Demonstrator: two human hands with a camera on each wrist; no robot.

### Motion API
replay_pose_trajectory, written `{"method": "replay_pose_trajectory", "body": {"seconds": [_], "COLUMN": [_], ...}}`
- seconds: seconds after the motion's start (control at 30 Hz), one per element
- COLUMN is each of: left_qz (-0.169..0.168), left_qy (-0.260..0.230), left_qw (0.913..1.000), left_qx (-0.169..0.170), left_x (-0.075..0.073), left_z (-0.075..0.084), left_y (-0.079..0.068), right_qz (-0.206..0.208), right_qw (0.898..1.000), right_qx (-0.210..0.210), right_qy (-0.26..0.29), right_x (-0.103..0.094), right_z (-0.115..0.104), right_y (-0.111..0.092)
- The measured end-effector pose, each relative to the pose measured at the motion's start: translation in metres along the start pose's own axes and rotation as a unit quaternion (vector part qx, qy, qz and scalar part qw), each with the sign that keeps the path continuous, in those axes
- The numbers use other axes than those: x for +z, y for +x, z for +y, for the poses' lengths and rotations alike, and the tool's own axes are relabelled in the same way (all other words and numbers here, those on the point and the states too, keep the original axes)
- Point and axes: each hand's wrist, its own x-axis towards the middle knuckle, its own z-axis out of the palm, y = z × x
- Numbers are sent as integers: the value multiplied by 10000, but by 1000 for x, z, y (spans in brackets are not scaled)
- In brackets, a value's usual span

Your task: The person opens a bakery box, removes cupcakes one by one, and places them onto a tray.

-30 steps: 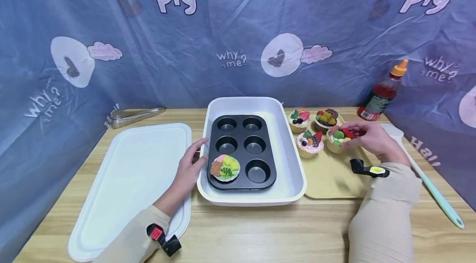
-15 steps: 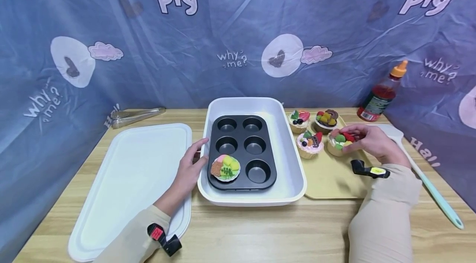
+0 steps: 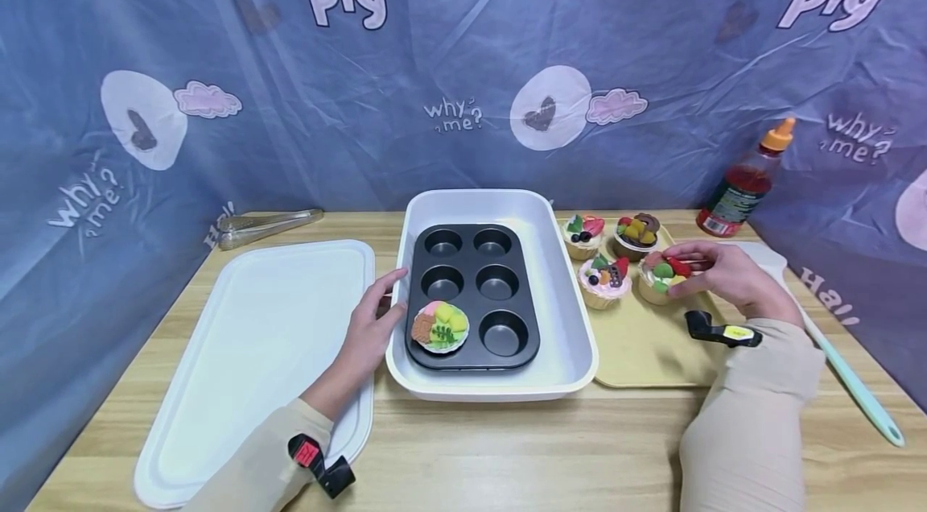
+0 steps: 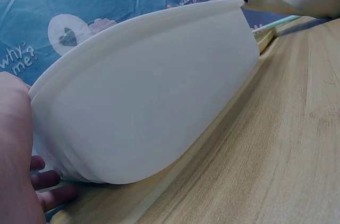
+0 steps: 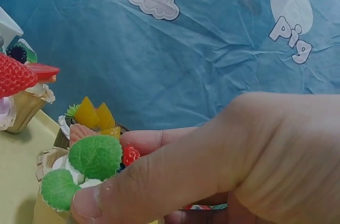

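My right hand (image 3: 731, 278) pinches a cupcake (image 3: 657, 278) on the yellow tray (image 3: 644, 343). Green leaves, white cream and a red berry top this cupcake (image 5: 90, 163) in the right wrist view, with my thumb across its near side. My left hand (image 3: 371, 319) holds the left rim of a white tub (image 3: 568, 335); in the left wrist view, several fingers (image 4: 48, 181) lie outside the tub's wall. Inside the tub lies a black muffin pan (image 3: 469, 303). One fruit-topped cupcake (image 3: 440, 328) sits in its near left cup.
Beside the held cupcake stand a pink-creamed cupcake (image 3: 603, 282), a berry cupcake (image 3: 582, 236) and a chocolate one (image 3: 635, 236). A white lid (image 3: 268, 335) lies left, with metal tongs (image 3: 268, 229) behind. At right are a sauce bottle (image 3: 746, 182) and a spatula (image 3: 847, 375).
My right fingers have settled slightly lower around the cupcake, and it has shifted a touch towards me. My left hand and the tub stay in place.
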Motion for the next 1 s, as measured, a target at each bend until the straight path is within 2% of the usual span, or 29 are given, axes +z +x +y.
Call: {"method": "replay_pose_trajectory", "body": {"seconds": [0.23,0.4,0.57,0.77,1.0], "left_qz": [5,16,16,5,1], "left_qy": [4,-15,-19,33,104], "left_qw": [10000,10000,10000,10000,9999], "left_qx": [7,-1,23,18,49], "left_x": [0,0,0,-1,-1], "left_z": [0,1,0,1,1], "left_y": [0,0,-1,-1,-1], "right_qz": [47,36,230,408,354], "right_qw": [9999,9983,9952,9949,9956], "right_qx": [-35,41,22,-191,-523], "right_qy": [-95,-577,-946,-905,-691], "right_x": [-3,-6,-8,-3,11], "right_z": [-6,-14,-25,-50,-82], "right_y": [-1,-2,-5,-4,-2]}}
